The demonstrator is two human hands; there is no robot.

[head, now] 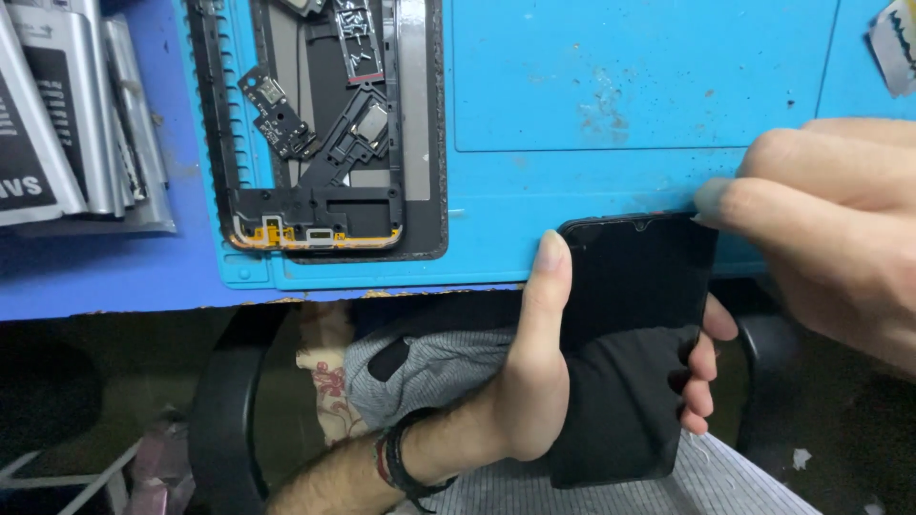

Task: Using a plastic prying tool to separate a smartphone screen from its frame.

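- A black phone (634, 324) with a dark, glossy screen is held in the left hand (534, 381), in front of the table edge and above the lap.
- The left fingers are closed around the phone: the thumb (546, 286) is laid along its left edge, and the fingertips (706, 367) are curled over its right edge.
- The top edge of the phone is seen just over the near rim of the blue mat (592, 95) that is spread on the table (114, 277).
- The right hand (840, 229) is brought in from the right; one fingertip (714, 200) is pressed at the top right corner of the phone. Its fingers are bent together, but nothing can be seen gripped between them.
- A dark wristband (399, 463) is worn on the left wrist.
- An opened phone frame (320, 133), with black inner parts exposed and a yellow strip at its lower end, is laid on the left part of the mat, well apart from the held phone.
- A stack of flat grey batteries (72, 114) is seen at the far left of the table.
- A small crumpled piece of foil (897, 43) is lying at the top right corner.
- A black chair armrest (224, 410) is visible below the table, beside grey checked clothing (429, 367).
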